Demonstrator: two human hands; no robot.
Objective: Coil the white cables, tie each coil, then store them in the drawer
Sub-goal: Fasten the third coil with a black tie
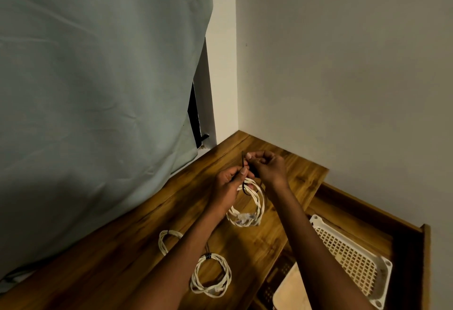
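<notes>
Both hands work above the brown wooden desk (152,223): left hand (229,182) pinches the thin black tie (243,162) where it wraps the white twisted cable coil (247,209) hanging below; right hand (266,166) pinches its upright free end.

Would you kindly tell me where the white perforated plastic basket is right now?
In the head view, the white perforated plastic basket lies lower right, inside the open wooden drawer, right of the wooden tabletop.
</notes>
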